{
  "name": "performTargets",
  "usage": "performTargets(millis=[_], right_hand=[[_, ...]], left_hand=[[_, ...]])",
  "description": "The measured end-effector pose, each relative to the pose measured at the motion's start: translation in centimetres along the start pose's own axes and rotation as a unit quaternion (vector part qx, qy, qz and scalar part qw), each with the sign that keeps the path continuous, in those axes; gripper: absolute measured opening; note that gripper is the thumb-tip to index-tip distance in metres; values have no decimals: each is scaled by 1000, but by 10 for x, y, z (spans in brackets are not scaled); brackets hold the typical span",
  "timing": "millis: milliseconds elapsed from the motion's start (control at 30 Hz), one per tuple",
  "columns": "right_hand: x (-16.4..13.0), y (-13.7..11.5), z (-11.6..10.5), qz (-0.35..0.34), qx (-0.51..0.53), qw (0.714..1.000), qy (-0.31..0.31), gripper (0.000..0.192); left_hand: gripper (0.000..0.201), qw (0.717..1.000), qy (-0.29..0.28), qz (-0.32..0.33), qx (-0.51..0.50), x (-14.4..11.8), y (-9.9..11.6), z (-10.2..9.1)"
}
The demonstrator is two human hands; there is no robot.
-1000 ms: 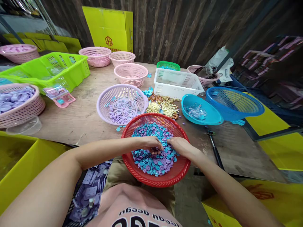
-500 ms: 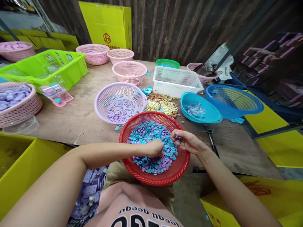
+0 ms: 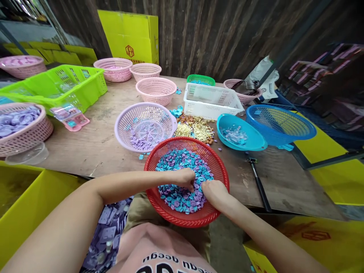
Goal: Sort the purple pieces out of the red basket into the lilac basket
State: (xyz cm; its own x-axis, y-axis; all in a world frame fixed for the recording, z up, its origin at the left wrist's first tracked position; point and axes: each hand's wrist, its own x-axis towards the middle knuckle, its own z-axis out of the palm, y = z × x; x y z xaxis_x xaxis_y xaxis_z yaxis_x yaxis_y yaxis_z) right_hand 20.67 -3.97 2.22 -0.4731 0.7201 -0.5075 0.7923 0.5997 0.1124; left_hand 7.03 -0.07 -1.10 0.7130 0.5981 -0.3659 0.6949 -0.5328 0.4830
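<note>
A red plastic basket (image 3: 186,222) rests at my lap against the table's front edge, tilted toward me. Inside lies a heap of small round pieces, teal and purple (image 3: 178,161). My left hand (image 3: 184,178) is closed over the middle of the heap, fingertips pointing down among the pieces; what they pinch is hidden. Close beside it, my right hand (image 3: 214,192) is closed palm-down at the heap's right side. Its fingertips are out of sight, so what it holds cannot be made out.
Behind the red basket stands a lilac basket (image 3: 145,108) with purple pieces. Cream and brown parts (image 3: 196,131) lie loose beside it. To the right are a teal bowl (image 3: 241,142) with clear pieces, a blue basket (image 3: 281,129) and a black-handled tool (image 3: 260,187). A white crate (image 3: 212,108) sits behind.
My right hand, which was cupped around purple pieces at the basket's right rim, has moved down and left and turned palm-down onto the heap. My left hand has barely moved.
</note>
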Motion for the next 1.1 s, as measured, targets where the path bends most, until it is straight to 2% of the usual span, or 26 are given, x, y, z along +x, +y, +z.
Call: performTargets(millis=[67, 133, 200, 233, 267, 300, 367, 400, 433, 467, 500, 533, 567, 633, 667, 700, 733, 767, 833, 867, 933, 1033, 1067, 1100], right_hand=[[2, 5, -2, 16, 8, 1000, -15, 30], [3, 15, -5, 7, 59, 998, 2, 24], [5, 28, -7, -24, 190, 981, 31, 17], [6, 36, -8, -41, 286, 957, 32, 14], [7, 43, -8, -59, 396, 916, 20, 13], [8, 49, -8, -77, 508, 858, -3, 13], [12, 60, -8, -105, 692, 712, -53, 17], [14, 64, -8, -114, 750, 648, -65, 19], [17, 66, -8, -116, 787, 603, -65, 21], [20, 67, -8, -110, 803, 583, -57, 21], [24, 67, -8, -95, 803, 588, -42, 21], [28, 66, -8, -73, 785, 614, -20, 23], [32, 64, -8, -51, 749, 660, 7, 24], [41, 58, -8, -19, 615, 785, 75, 24], [45, 53, -7, -7, 517, 849, 109, 20], [48, 49, -6, 2, 411, 902, 133, 14], [51, 44, -5, 8, 308, 941, 143, 12], [54, 40, -4, 13, 219, 965, 141, 17], [59, 34, -1, 5, 109, 987, 120, 24], [61, 32, 0, -6, 86, 990, 111, 25], [64, 32, 1, -19, 83, 991, 107, 24], [64, 36, -3, -15, 187, 974, 126, 15], [62, 39, -6, -15, 261, 957, 128, 13], [60, 41, -9, -15, 353, 928, 120, 12]], left_hand=[[23, 999, 5, 9, 38, 1, 4, 2], [26, 998, 7, 10, 69, 2, 8, 3], [28, 996, 5, 3, 93, 2, 12, 4], [28, 995, 3, -2, 103, 2, 15, 4], [27, 994, 3, -4, 111, 2, 17, 5], [24, 993, 5, -5, 116, 2, 20, 5], [19, 994, 9, -7, 113, 1, 22, 5], [16, 995, 12, -7, 101, 0, 22, 5], [14, 997, 14, -8, 79, 0, 21, 4], [13, 999, 16, -9, 48, -1, 18, 2], [13, 1000, 19, -11, 5, -2, 15, -1], [13, 998, 20, -12, -50, -4, 10, -4], [14, 993, 16, -15, -118, -7, 5, -8], [17, 956, -9, -23, -292, -13, -5, -16], [18, 920, -27, -26, -391, -16, -9, -20], [17, 872, -43, -30, -487, -20, -13, -23], [17, 818, -56, -35, -571, -23, -16, -25], [16, 764, -65, -41, -640, -25, -19, -27], [14, 681, -80, -43, -726, -28, -24, -28], [14, 655, -87, -40, -749, -29, -26, -28], [15, 631, -96, -32, -769, -29, -30, -27], [16, 642, -56, -78, -761, -25, -33, -27], [18, 658, -26, -108, -745, -23, -34, -27], [20, 682, 8, -136, -718, -20, -36, -28]])
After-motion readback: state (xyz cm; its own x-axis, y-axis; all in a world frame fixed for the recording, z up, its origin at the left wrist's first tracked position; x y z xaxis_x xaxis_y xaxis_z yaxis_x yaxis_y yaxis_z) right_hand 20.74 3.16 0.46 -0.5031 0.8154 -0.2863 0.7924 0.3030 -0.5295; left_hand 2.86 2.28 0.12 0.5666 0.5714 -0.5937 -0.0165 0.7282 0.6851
